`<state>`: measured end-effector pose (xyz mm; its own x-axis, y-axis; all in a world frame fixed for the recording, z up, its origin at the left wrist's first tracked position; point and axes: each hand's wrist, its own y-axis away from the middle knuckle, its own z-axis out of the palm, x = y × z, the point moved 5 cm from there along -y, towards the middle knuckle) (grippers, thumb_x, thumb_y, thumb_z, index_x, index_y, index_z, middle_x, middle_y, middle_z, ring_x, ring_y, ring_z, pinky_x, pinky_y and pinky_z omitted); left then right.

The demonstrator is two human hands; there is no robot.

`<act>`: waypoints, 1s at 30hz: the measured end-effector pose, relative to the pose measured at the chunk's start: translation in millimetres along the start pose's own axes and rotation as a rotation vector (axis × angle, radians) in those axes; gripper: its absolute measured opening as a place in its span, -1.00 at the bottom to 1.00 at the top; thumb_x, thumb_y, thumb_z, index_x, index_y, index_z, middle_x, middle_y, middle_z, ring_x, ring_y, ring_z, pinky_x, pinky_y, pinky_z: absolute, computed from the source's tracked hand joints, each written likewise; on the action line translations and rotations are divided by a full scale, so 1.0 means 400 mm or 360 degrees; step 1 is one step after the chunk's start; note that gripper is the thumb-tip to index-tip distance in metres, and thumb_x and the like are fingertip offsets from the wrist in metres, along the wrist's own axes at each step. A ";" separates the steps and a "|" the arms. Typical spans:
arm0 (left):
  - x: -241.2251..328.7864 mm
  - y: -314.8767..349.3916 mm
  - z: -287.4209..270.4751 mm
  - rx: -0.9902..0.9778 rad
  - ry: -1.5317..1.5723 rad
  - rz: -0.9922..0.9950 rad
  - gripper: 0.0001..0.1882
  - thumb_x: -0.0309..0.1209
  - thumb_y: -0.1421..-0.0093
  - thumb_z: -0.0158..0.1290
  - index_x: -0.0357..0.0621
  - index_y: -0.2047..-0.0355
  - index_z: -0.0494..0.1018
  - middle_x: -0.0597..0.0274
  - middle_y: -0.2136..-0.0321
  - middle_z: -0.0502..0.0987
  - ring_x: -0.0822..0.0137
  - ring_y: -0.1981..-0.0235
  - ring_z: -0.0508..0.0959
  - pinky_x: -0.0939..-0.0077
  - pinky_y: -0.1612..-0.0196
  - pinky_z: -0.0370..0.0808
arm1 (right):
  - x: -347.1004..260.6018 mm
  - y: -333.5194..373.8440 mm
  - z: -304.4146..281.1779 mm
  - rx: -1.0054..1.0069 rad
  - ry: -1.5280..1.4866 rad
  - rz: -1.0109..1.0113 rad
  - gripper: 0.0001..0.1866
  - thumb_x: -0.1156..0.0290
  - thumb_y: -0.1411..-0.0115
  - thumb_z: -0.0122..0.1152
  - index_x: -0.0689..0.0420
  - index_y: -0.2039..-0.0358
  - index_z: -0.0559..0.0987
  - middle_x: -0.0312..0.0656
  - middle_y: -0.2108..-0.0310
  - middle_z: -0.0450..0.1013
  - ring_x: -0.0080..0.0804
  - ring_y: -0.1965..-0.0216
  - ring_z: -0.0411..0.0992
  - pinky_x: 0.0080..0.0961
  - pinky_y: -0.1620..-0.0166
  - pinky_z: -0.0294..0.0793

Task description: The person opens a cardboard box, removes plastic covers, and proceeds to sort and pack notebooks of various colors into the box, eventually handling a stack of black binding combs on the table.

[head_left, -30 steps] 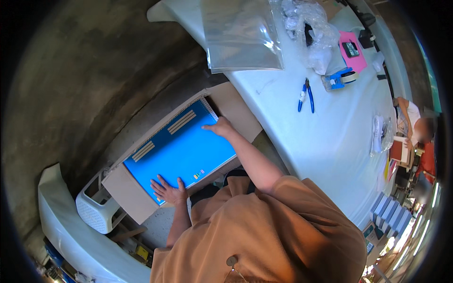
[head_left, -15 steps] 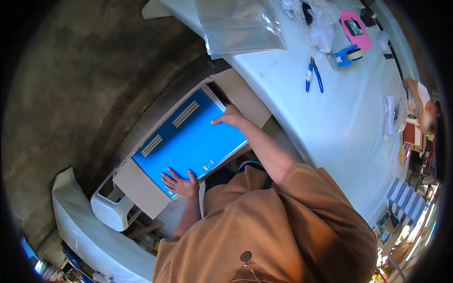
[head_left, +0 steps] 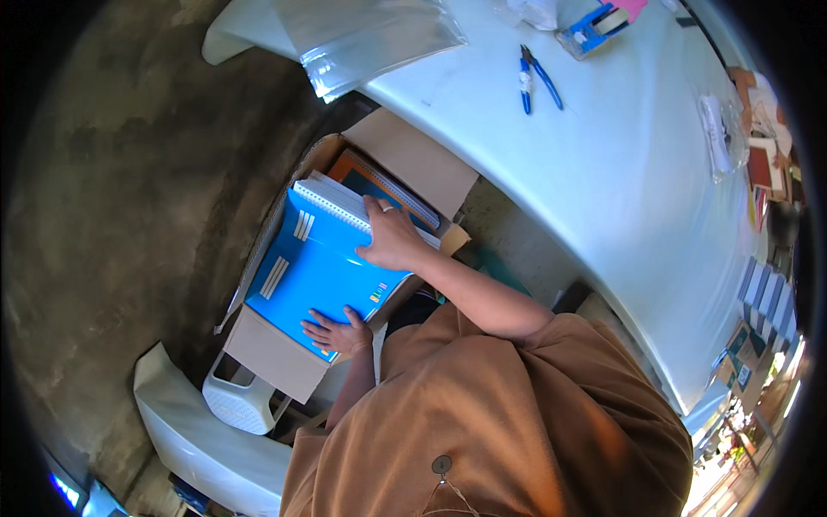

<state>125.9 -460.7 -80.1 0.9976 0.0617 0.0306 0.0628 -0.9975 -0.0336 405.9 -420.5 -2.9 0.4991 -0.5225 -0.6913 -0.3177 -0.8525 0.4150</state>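
Notebooks (head_left: 323,258), blue: lying in the box, just left of the frame's centre. Spiral binding and white page edges visible along the upper side; pale stripes on the cover, small coloured lettering near the lower right edge. Cannot tell whether raised clear of anything beneath.

Right hand (head_left: 394,237), centre: grasping the notebooks at the upper right edge, thumb across the cover, fingers bent over the page side; ring on one finger.

Left hand (head_left: 340,332), below centre: gripping nothing, laid flat on the lower edge of the cover, fingers spread.

Box (head_left: 274,355), brown card: set aslant, flaps folded outward at lower left and upper right. Also contains an orange-edged book (head_left: 351,168), spiral-bound, just beyond the notebooks.

Stool (head_left: 237,405), white: lower left, beside the box.

Table (head_left: 620,215), white-covered: filling the upper right. Bears clear plastic (head_left: 370,39) at top centre, blue-handled pliers (head_left: 538,82), a blue tape dispenser (head_left: 590,33) and, near the right rim, a white packet (head_left: 715,138).

Shirt (head_left: 491,405), brown: bottom centre.

Books (head_left: 767,297), grey-blue and white: stacked, far right.
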 end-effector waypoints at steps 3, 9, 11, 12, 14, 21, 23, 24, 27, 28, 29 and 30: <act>-0.015 0.005 0.007 -0.0005 0.0011 -0.0024 -0.10 0.26 -0.08 -0.25 -0.04 -0.28 -0.07 -0.10 -0.29 -0.20 -0.08 -0.31 -0.21 -0.09 -0.25 -0.30 | 0.027 -0.028 -0.025 -0.0212 -0.0528 0.0163 0.05 0.12 0.23 0.37 0.48 -0.14 0.07 0.36 0.00 0.25 0.10 -0.06 0.29 -0.33 -0.11 0.27; 0.001 0.003 0.001 -0.0002 -0.0016 0.0003 -0.11 0.27 -0.09 -0.26 0.00 -0.28 -0.07 -0.05 -0.30 -0.18 -0.03 -0.31 -0.19 -0.07 -0.25 -0.28 | 0.086 -0.094 -0.023 -0.0208 -0.0148 0.0306 -0.10 0.16 0.27 0.42 0.42 -0.02 0.28 0.22 0.07 0.37 -0.01 0.07 0.41 -0.31 0.00 0.38; -0.003 0.003 0.001 -0.0001 0.0022 0.0011 -0.12 0.27 -0.09 -0.25 0.02 -0.28 -0.07 -0.04 -0.30 -0.19 -0.03 -0.31 -0.20 -0.07 -0.25 -0.28 | 0.068 -0.075 -0.035 -0.0209 -0.0163 0.0292 -0.15 0.17 0.29 0.42 0.40 0.01 0.33 0.20 0.10 0.39 -0.01 0.08 0.40 -0.33 0.00 0.36; -0.009 0.003 0.001 -0.0004 0.0009 -0.0020 -0.12 0.28 -0.08 -0.24 0.04 -0.29 -0.07 -0.03 -0.30 -0.19 -0.03 -0.32 -0.20 -0.07 -0.25 -0.27 | 0.043 -0.063 -0.039 -0.0158 -0.0191 0.0273 -0.21 0.19 0.28 0.41 0.40 0.06 0.37 0.19 0.14 0.41 -0.02 0.09 0.41 -0.33 0.02 0.37; -0.010 0.001 0.001 -0.0010 0.0033 -0.0031 -0.12 0.28 -0.08 -0.23 0.06 -0.29 -0.07 -0.03 -0.30 -0.19 -0.02 -0.32 -0.21 -0.07 -0.25 -0.26 | 0.017 -0.024 -0.064 -0.0073 -0.0201 0.0261 -0.27 0.21 0.27 0.41 0.39 0.11 0.41 0.19 0.17 0.43 -0.02 0.11 0.42 -0.34 0.04 0.38; 0.002 0.008 -0.018 0.0017 0.0026 -0.0066 -0.14 0.25 -0.07 -0.17 0.06 -0.27 0.00 -0.02 -0.30 -0.17 0.00 -0.32 -0.17 -0.09 -0.24 -0.20 | 0.006 0.244 -0.334 0.0150 -0.1450 0.0098 -0.51 0.38 0.21 0.38 0.40 0.26 0.51 0.00 0.32 0.50 -0.28 0.36 0.50 -0.39 0.21 0.50; 0.021 0.013 -0.030 -0.0028 0.0042 -0.0043 -0.15 0.24 -0.07 -0.18 0.06 -0.27 0.00 -0.02 -0.30 -0.17 0.00 -0.32 -0.18 -0.09 -0.24 -0.20 | 0.056 0.369 -0.463 0.0271 -0.1863 0.0049 -0.57 0.43 0.13 0.33 0.37 0.23 0.50 -0.05 0.35 0.50 -0.30 0.38 0.50 -0.39 0.24 0.51; 0.014 0.014 -0.030 -0.0066 0.0010 -0.0067 -0.16 0.24 -0.08 -0.18 0.06 -0.27 -0.01 -0.01 -0.30 -0.18 0.00 -0.32 -0.18 -0.09 -0.24 -0.20 | 0.087 0.411 -0.514 0.0278 -0.2022 0.0016 -0.60 0.44 0.08 0.31 0.34 0.21 0.49 -0.06 0.36 0.49 -0.29 0.38 0.49 -0.39 0.24 0.52; -0.003 0.009 -0.025 -0.0016 -0.0026 -0.0085 -0.16 0.24 -0.09 -0.20 0.07 -0.27 -0.02 0.00 -0.31 -0.18 0.01 -0.32 -0.19 -0.09 -0.24 -0.19 | 0.166 0.525 -0.671 0.0583 -0.2244 0.0006 -0.55 0.41 0.03 0.26 0.28 0.10 0.42 -0.04 0.27 0.45 -0.22 0.27 0.47 -0.33 0.22 0.51; -0.006 0.013 -0.024 -0.0016 -0.0059 -0.0090 -0.16 0.24 -0.09 -0.20 0.07 -0.28 -0.03 0.00 -0.31 -0.18 0.01 -0.32 -0.19 -0.09 -0.24 -0.19 | 0.203 0.554 -0.721 0.0764 -0.2254 0.0007 -0.52 0.40 0.01 0.25 0.26 0.06 0.39 -0.03 0.22 0.43 -0.19 0.23 0.45 -0.29 0.20 0.50; -0.006 0.011 -0.022 -0.0013 -0.0074 -0.0096 -0.16 0.22 -0.10 -0.19 0.06 -0.28 -0.03 -0.01 -0.30 -0.17 0.01 -0.32 -0.19 -0.08 -0.24 -0.20 | 0.250 0.566 -0.774 0.0908 -0.2213 -0.0050 -0.47 0.37 0.00 0.25 0.26 0.01 0.36 -0.01 0.16 0.41 -0.16 0.16 0.42 -0.25 0.13 0.47; 0.003 0.013 -0.024 -0.0018 -0.0069 -0.0100 -0.16 0.22 -0.10 -0.19 0.06 -0.28 -0.03 -0.01 -0.30 -0.17 0.01 -0.32 -0.19 -0.08 -0.24 -0.20 | 0.316 0.578 -0.823 0.1065 -0.2174 -0.0100 -0.42 0.34 -0.02 0.25 0.26 -0.04 0.32 0.01 0.10 0.38 -0.12 0.09 0.39 -0.21 0.07 0.43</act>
<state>127.1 -466.1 -70.8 0.9920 0.1254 -0.0112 0.1251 -0.9919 -0.0219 660.9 -687.7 200.6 -0.4604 0.2446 -0.8534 -0.8079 -0.5139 0.2885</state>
